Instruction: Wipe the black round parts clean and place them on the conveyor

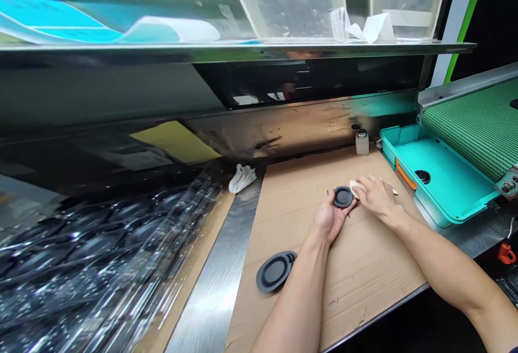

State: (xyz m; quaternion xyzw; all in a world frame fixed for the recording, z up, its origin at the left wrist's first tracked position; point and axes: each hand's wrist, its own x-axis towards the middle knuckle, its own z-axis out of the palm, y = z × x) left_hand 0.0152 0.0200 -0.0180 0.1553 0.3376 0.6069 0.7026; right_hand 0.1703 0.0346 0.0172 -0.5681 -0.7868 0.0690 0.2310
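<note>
Over the cardboard sheet (291,196), my left hand (332,217) holds a small round black part (343,196) with its dished face up. My right hand (374,195) has its fingers closed on a pale cloth (356,188), which touches the right edge of that part. A thin white stick shows just right of my right hand. Beside my left forearm, two larger dark round parts (275,272) overlap on the cardboard.
A teal tray (449,180) with one black ring sits at the right, beside a green conveyor belt (477,121). A small bottle (362,142) stands at the back. Crumpled white tissue (243,177) and plastic-wrapped black parts (101,250) are at the left.
</note>
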